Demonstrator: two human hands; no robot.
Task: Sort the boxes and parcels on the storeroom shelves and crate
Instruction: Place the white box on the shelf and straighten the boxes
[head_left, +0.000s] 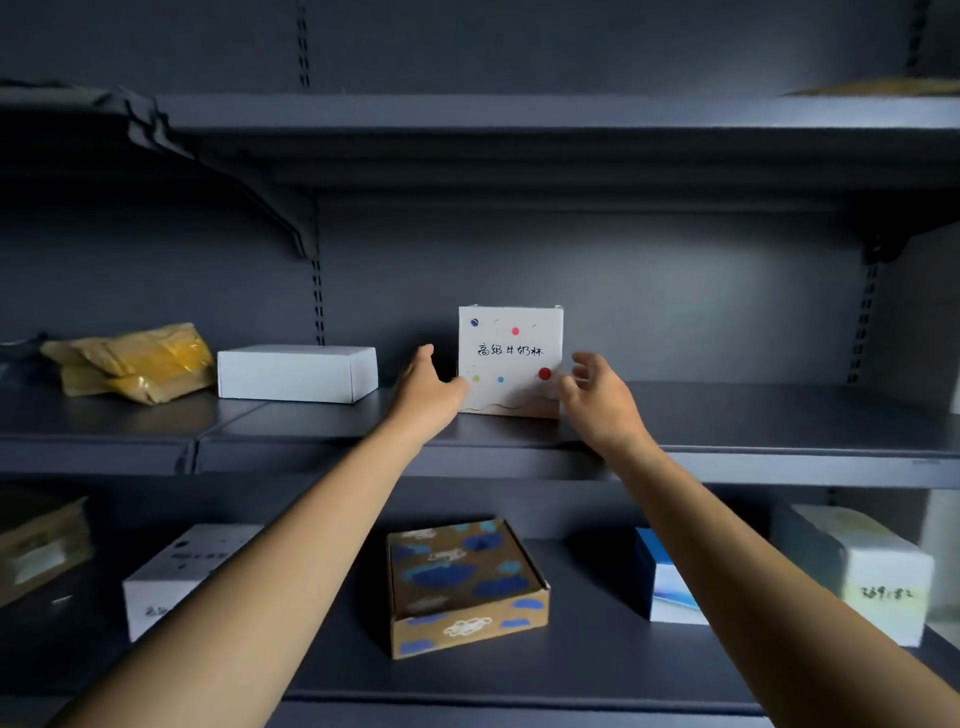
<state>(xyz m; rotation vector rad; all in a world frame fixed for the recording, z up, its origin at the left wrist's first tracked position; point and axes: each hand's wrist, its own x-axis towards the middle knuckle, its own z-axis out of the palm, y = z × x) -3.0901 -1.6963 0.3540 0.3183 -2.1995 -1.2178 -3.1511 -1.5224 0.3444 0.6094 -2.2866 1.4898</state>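
Back panel (675, 291): dark grey sheet metal, matt, unevenly lit. Slotted upright (318, 306): vertical, left of centre, paired slots along its length (a second upright (863, 322) stands at far right). Curved support bracket (260, 200): dark metal, hooked into the left upright.

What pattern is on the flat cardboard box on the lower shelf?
The flat brown cardboard box has blue and white cloud shapes, seen in the head view.
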